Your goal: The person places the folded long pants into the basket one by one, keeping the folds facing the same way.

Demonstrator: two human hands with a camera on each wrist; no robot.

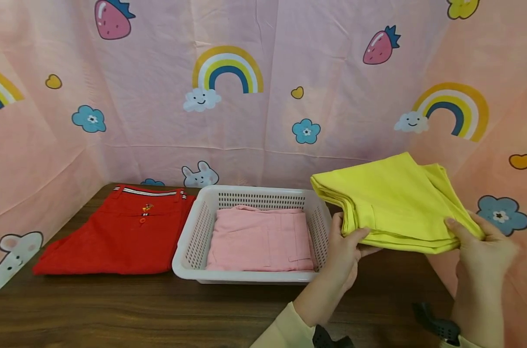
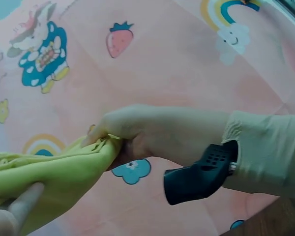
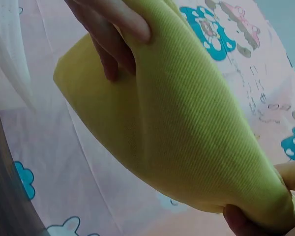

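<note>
A pink, cartoon-printed cloth backdrop (image 1: 255, 133) hangs in soft creases behind a dark wood-grained table (image 1: 115, 309). On the table stands a white basket (image 1: 246, 276), stiff plastic by the look of it, rectangular with rounded corners and perforated walls. Just beside its left wall lie red trousers (image 1: 124, 237), folded flat into a tapering shape, with a striped trim at the waist. The yellow garment (image 1: 389, 203) is up in the air, right of the basket, folded into a thick, many-layered pad; the right wrist view shows fine diagonal ribbing in its weave. The pink garment (image 1: 263, 241) lies inside the basket as a neat, matte rectangle with visible seams. The step in hand looks like handling the yellow garment while folded; the next move probably calls for both edges kept level so the layers do not slip. The left hand (image 1: 344, 251) pinches its near left edge, thumb on top; the right hand (image 1: 485, 249) pinches its right edge likewise.
</note>
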